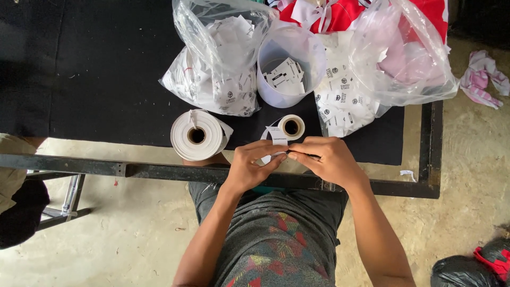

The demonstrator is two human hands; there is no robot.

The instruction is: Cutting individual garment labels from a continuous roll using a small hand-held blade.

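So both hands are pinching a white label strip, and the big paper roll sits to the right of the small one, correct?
Not quite. The head view shows the big roll to the left of the small roll. The left hand and right hand do pinch the label strip.

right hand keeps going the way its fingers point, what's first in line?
The right hand points toward the left hand; it would probably meet the white label strip pinched between them, then those fingers.

Soft even daylight, faint shadows, sharp focus, slight wide-angle edge stretch.
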